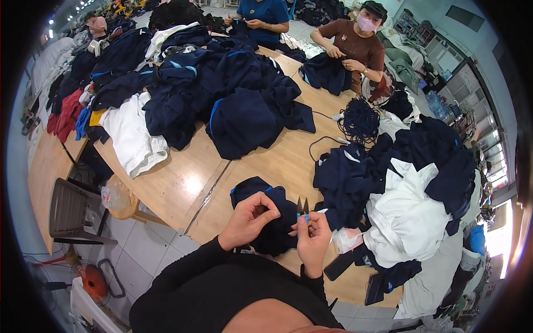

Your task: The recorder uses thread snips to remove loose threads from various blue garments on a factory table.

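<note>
One left hand (251, 221), fingers pressed together — one right hand (314, 237), fingers pinching blue-handled snips (299, 211) — any lettering illegible.

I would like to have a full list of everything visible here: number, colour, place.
Table: one, pale wood, centre
Snips: one, blue handles, front centre
Near garment: one, navy with blue trim, table's front
Large garment pile: many, mostly navy, left and centre
White garments: at least two, left and right
Right-hand pile: several, mostly navy, table's right
Cord bundle: one, dark, right of centre
Flat slab: one, black, front right
Chair: one, greyish brown, left floor
Stool: one, pale wood, beside chair
Co-workers: at least three, brown, blue and pink tops, back
Background clutter: uncountable
Sleeves: two, black, bottom
Left hand: one, bare, fingertips pinched
Right hand: one, bare, holding snips
</note>
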Demonstrator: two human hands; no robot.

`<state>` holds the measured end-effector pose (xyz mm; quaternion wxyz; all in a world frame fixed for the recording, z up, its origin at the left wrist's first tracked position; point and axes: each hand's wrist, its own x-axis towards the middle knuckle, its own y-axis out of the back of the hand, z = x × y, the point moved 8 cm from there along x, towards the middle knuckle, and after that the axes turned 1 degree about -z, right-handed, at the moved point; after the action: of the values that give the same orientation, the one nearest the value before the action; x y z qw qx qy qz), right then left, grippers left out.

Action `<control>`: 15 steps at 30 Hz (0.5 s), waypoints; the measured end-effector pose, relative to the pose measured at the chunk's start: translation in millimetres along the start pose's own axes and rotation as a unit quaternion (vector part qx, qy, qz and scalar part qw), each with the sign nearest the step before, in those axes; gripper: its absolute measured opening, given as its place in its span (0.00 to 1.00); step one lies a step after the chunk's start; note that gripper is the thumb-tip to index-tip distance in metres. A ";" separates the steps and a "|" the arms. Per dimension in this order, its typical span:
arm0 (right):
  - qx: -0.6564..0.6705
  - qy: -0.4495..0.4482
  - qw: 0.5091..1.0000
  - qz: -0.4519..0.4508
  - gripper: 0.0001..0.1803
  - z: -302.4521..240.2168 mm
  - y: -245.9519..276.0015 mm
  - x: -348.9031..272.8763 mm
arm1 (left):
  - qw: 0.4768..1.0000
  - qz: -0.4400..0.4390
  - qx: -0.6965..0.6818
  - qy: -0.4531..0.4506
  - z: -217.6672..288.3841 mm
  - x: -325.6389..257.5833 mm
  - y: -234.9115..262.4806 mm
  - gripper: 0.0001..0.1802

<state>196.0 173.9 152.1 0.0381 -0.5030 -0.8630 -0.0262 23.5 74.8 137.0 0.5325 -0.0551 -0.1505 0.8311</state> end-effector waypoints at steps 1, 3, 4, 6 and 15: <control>-0.001 0.000 1.000 0.001 0.07 3.9 3.9 1.8 | 1.000 -0.001 -0.001 0.000 0.9 0.5 0.4 0.05; 0.034 -0.041 0.999 0.011 0.07 22.5 12.4 5.4 | 0.989 -0.055 0.126 -0.053 13.2 3.2 -6.9 0.04; 0.018 -0.042 0.999 0.007 0.08 31.4 17.2 6.3 | 0.989 -0.055 0.125 -0.053 14.3 7.1 -0.9 0.04; -0.005 -0.066 0.998 -0.003 0.07 61.1 29.8 7.0 | 0.906 -0.103 0.402 -0.087 16.8 11.4 6.3 0.03; -0.388 -0.052 0.916 0.084 0.09 132.6 118.9 -30.3 | 0.655 0.350 0.650 -0.158 103.7 -13.5 126.8 0.40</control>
<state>309.1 217.2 18.1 -0.2033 -0.5498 -0.7401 -0.3297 -107.0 -6.3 195.3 0.0704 0.3893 0.3768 0.8376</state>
